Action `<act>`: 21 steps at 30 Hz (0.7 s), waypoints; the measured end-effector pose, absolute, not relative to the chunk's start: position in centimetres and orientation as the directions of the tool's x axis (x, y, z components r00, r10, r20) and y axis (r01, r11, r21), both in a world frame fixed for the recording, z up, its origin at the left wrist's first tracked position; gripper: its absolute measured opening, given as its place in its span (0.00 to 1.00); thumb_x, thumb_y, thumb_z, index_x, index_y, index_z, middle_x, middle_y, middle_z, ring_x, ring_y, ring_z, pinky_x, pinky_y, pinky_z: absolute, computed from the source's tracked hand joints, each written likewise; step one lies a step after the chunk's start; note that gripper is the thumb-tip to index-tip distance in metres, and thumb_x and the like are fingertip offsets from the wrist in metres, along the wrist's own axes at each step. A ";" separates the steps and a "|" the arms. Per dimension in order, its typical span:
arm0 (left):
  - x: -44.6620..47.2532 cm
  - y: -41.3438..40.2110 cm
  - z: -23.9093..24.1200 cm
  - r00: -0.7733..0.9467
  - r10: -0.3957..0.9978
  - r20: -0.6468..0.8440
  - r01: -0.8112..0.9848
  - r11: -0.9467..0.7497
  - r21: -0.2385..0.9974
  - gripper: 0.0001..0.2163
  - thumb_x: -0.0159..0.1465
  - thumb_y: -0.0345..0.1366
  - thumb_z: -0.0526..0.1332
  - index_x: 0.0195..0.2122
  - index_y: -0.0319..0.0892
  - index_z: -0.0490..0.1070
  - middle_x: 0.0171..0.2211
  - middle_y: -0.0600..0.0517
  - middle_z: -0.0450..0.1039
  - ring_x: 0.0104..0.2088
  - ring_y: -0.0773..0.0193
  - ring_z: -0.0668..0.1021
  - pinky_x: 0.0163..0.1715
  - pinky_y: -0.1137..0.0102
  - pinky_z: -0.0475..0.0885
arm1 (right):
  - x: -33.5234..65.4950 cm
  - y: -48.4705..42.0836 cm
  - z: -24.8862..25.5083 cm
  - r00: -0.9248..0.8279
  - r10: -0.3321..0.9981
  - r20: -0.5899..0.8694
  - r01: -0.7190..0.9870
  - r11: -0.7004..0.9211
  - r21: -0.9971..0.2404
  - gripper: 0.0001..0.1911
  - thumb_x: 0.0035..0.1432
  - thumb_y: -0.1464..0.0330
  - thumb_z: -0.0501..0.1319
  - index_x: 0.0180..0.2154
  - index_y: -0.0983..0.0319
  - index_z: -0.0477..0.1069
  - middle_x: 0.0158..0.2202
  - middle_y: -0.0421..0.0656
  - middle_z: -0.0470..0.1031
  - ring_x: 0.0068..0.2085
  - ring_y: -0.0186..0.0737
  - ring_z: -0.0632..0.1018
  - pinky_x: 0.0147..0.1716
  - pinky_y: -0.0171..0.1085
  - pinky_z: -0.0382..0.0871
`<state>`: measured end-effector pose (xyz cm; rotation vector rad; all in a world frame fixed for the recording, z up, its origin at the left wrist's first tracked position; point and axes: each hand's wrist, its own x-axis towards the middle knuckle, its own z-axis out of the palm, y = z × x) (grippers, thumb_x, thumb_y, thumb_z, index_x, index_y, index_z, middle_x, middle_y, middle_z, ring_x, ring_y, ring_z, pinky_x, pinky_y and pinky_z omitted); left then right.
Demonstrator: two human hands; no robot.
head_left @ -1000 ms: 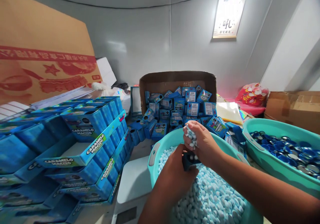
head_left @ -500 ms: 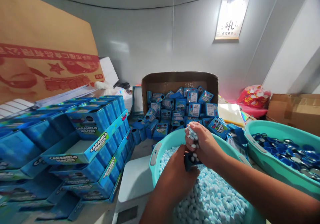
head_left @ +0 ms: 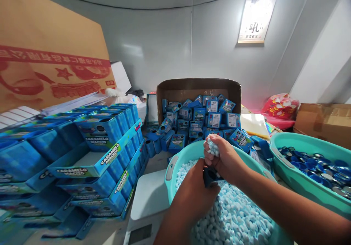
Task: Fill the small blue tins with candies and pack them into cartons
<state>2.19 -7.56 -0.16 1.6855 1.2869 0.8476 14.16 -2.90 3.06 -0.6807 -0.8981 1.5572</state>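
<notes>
My left hand [head_left: 199, 184] is closed around a small dark blue candy box [head_left: 210, 175], whose round opening faces up. My right hand [head_left: 223, 155] is cupped shut on a handful of pale blue candies [head_left: 212, 147], just above that box. Both hands are over a turquoise basin [head_left: 171, 175] filled with loose pale blue candies [head_left: 238, 215]. My left palm and most of the box's sides are hidden.
Left of the basin lies a white scale [head_left: 149, 194]. Stacked display trays [head_left: 109, 157] of blue boxes stand at far left. Behind, a tipped carton [head_left: 199, 84] spills blue boxes [head_left: 178, 141]. A second turquoise basin [head_left: 276, 148] holds blue and silver lids [head_left: 318, 168].
Fewer candies show at the lower side of my right hand; those falling toward the box opening are gone from sight. Both hands stay nearly in place; the view has shifted slightly.
</notes>
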 end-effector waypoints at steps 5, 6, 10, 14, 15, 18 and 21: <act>2.1 -7.6 -0.2 0.237 0.971 0.034 0.411 -0.132 0.902 0.18 0.53 0.30 0.61 0.46 0.47 0.69 0.44 0.51 0.74 0.44 0.57 0.75 0.39 0.67 0.66 | 14.1 -2.9 3.1 -0.177 0.983 0.047 -0.542 -0.057 -0.838 0.14 0.53 0.61 0.66 0.29 0.61 0.64 0.22 0.34 0.62 0.20 0.28 0.63 0.18 0.31 0.61; 2.2 -7.6 -0.2 0.240 0.970 0.038 0.412 -0.137 0.901 0.17 0.53 0.30 0.61 0.46 0.46 0.69 0.44 0.51 0.75 0.44 0.56 0.75 0.39 0.67 0.66 | 14.1 -2.9 3.0 -0.178 0.983 0.039 -0.545 -0.065 -0.836 0.14 0.53 0.61 0.66 0.29 0.61 0.64 0.22 0.34 0.62 0.20 0.28 0.63 0.18 0.31 0.61; 2.2 -7.5 -0.1 0.254 0.966 0.041 0.420 -0.149 0.895 0.17 0.53 0.30 0.61 0.45 0.46 0.69 0.43 0.51 0.75 0.43 0.56 0.74 0.39 0.66 0.66 | 14.2 -2.8 2.9 -0.176 0.984 0.002 -0.557 -0.098 -0.824 0.15 0.52 0.60 0.67 0.29 0.61 0.64 0.22 0.34 0.63 0.19 0.28 0.63 0.18 0.31 0.61; 2.2 -7.5 -0.2 0.255 0.966 0.042 0.413 -0.149 0.898 0.18 0.52 0.29 0.60 0.45 0.46 0.69 0.44 0.52 0.75 0.44 0.56 0.74 0.41 0.66 0.66 | 14.2 -2.8 2.8 -0.179 0.984 0.000 -0.553 -0.101 -0.827 0.15 0.53 0.60 0.66 0.28 0.61 0.64 0.21 0.34 0.63 0.19 0.29 0.64 0.18 0.32 0.62; 2.2 -7.5 -0.2 0.261 0.964 0.047 0.404 -0.153 0.902 0.18 0.52 0.28 0.60 0.45 0.46 0.69 0.44 0.52 0.75 0.44 0.56 0.74 0.41 0.66 0.66 | 14.2 -2.9 2.8 -0.180 0.984 0.003 -0.551 -0.098 -0.829 0.15 0.53 0.60 0.66 0.28 0.61 0.64 0.21 0.34 0.63 0.18 0.29 0.63 0.18 0.32 0.61; 2.1 -7.5 -0.2 0.284 0.956 0.071 0.371 -0.178 0.911 0.18 0.53 0.27 0.60 0.46 0.45 0.68 0.44 0.51 0.75 0.44 0.57 0.75 0.41 0.67 0.67 | 14.1 -2.9 2.9 -0.181 0.984 0.005 -0.552 -0.097 -0.828 0.14 0.53 0.60 0.66 0.28 0.60 0.64 0.21 0.34 0.62 0.18 0.29 0.63 0.18 0.31 0.61; 2.0 -7.6 -0.3 0.289 0.953 0.088 0.372 -0.197 0.907 0.19 0.54 0.28 0.60 0.48 0.44 0.68 0.46 0.49 0.75 0.46 0.56 0.74 0.42 0.66 0.67 | 14.0 -2.9 2.8 -0.179 0.984 0.014 -0.549 -0.088 -0.831 0.14 0.53 0.60 0.66 0.29 0.60 0.65 0.22 0.34 0.64 0.19 0.29 0.64 0.18 0.31 0.63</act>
